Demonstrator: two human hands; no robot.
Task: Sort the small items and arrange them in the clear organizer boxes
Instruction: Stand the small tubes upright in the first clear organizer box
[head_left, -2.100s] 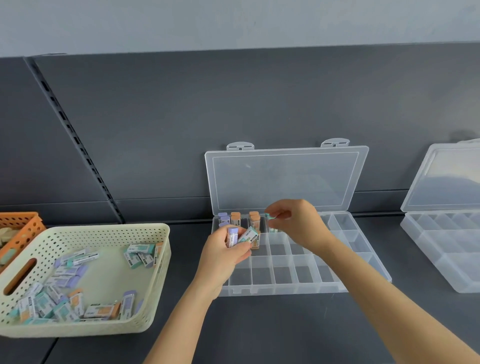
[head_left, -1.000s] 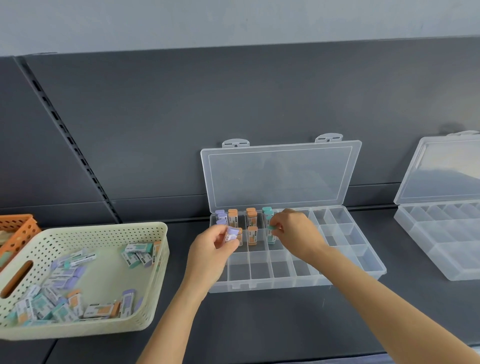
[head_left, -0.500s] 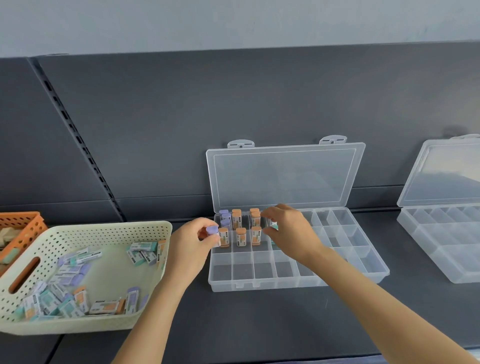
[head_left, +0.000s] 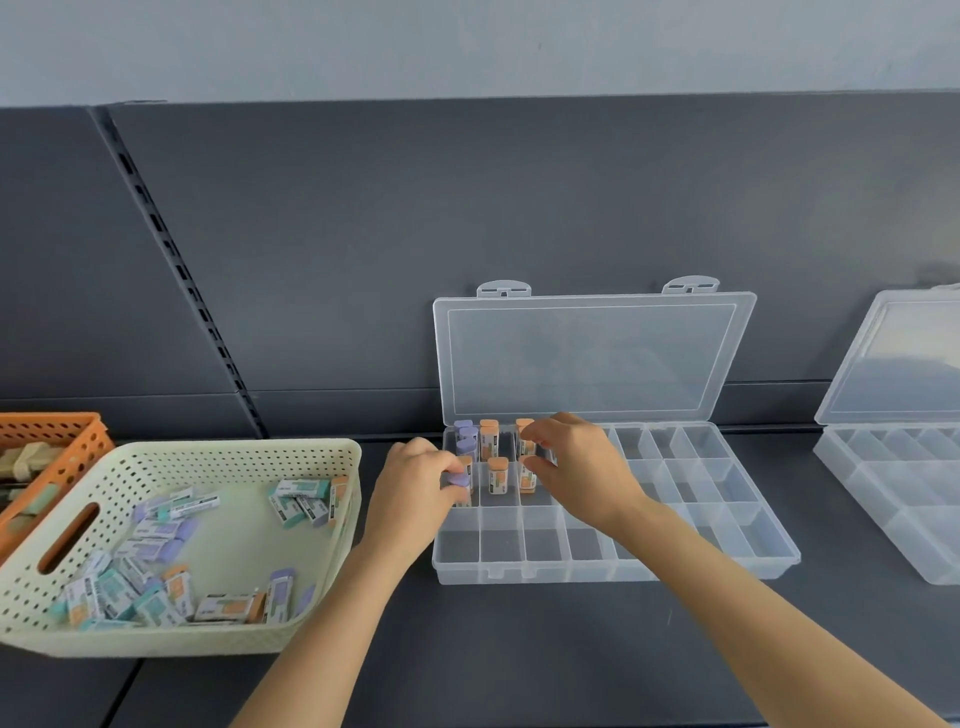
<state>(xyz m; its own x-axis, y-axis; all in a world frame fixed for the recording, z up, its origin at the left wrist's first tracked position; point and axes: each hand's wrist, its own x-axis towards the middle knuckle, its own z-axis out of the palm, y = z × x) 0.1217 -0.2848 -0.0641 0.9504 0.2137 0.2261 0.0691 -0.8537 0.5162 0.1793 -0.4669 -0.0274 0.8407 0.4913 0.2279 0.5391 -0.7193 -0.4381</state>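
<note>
A clear organizer box (head_left: 737, 551) lies open on the dark counter, lid leaning on the back panel. Several small erasers stand upright in its far-left compartments: purple ones (head_left: 466, 439) and orange ones (head_left: 489, 439). My left hand (head_left: 413, 491) pinches a purple eraser (head_left: 458, 480) over the left compartment of the second row. My right hand (head_left: 579, 467) reaches into the box beside the orange erasers, fingers curled; what it holds is hidden. A cream perforated basket (head_left: 249, 452) on the left holds several loose purple, teal and orange erasers (head_left: 156, 530).
A second clear organizer box (head_left: 904, 499) stands open at the right edge. An orange basket (head_left: 67, 441) with pale items sits at the far left, behind the cream one. Bare dark counter lies in front of the boxes.
My left hand, which held two erasers, now holds one purple eraser and has lowered it to the box's left edge. The right hand set down a teal eraser and stays in the compartments.
</note>
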